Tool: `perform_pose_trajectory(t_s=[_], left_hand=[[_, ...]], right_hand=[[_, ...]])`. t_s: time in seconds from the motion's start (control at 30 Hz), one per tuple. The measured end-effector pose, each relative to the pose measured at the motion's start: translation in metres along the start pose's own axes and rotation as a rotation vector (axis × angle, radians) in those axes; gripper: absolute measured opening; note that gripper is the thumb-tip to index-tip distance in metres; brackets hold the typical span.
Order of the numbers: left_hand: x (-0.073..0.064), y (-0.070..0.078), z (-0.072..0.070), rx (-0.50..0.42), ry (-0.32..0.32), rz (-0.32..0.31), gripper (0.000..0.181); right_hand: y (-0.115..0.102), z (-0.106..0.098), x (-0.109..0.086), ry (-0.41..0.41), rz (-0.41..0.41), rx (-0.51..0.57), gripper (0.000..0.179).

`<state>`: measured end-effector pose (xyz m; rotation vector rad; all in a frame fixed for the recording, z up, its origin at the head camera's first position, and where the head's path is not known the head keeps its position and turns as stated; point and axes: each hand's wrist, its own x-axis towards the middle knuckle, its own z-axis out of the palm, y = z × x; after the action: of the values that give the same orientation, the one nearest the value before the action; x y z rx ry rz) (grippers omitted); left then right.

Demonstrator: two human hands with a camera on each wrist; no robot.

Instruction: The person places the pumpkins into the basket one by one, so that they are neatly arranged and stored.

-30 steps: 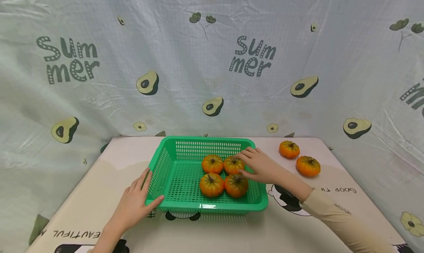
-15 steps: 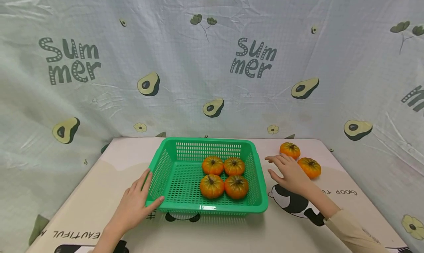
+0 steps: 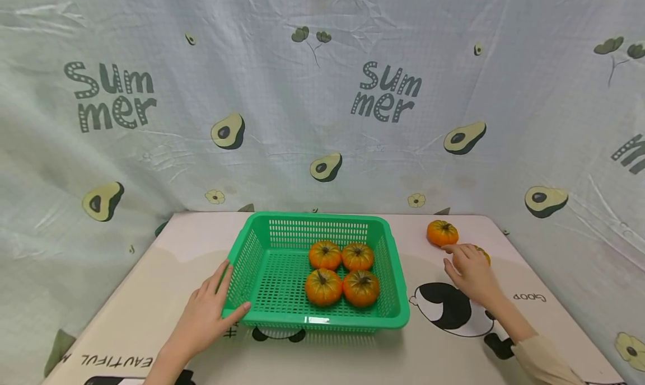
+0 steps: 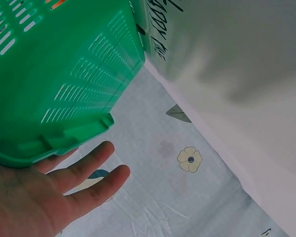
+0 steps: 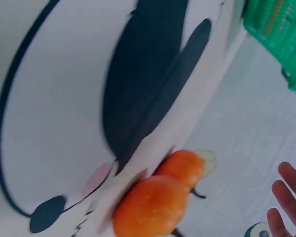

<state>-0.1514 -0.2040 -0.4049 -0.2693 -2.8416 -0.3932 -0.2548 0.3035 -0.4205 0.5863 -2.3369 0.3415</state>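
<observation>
My left hand [image 3: 204,312] lies at the front left corner of a green plastic basket [image 3: 322,321], its fingers fairly straight along the rim. In the left wrist view, the fingers [image 4: 91,168] extend below the basket's edge. Several small orange pumpkins [image 3: 323,287] are grouped in the right half of the basket. Two more pumpkins stand on the table to the right. My right hand [image 3: 473,273] hovers over the nearer pumpkin [image 5: 150,207], partly hiding it in the head view; its fingers are loosely extended and grip nothing. The other pumpkin [image 3: 442,233] sits just behind.
A pale tablecloth [image 3: 448,312] with cartoon prints and lettering covers the table. Behind and at both sides hangs a light curtain [image 3: 272,94] printed with avocados and "Summer".
My right hand has drawn back from the pumpkins in the basket and travelled right to the nearer pumpkin on the table. The left hand and basket have stayed in place.
</observation>
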Motion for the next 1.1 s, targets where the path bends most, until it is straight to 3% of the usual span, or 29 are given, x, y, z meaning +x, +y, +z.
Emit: perform_pose_trajectory(t_s=[0.57, 0.9, 1.1], left_hand=[[0.000, -0.001, 0.002, -0.003, 0.017, 0.009, 0.083], [0.000, 0.000, 0.001, -0.006, 0.014, 0.008, 0.082], [0.000, 0.000, 0.001, -0.009, 0.010, 0.006, 0.081]], right_hand=[[0.053, 0.002, -0.010, -0.061, 0.293, -0.070, 0.033], [0.064, 0.005, -0.010, -0.308, 0.464, -0.054, 0.062], [0.069, 0.009, -0.013, -0.405, 0.548, -0.035, 0.080]])
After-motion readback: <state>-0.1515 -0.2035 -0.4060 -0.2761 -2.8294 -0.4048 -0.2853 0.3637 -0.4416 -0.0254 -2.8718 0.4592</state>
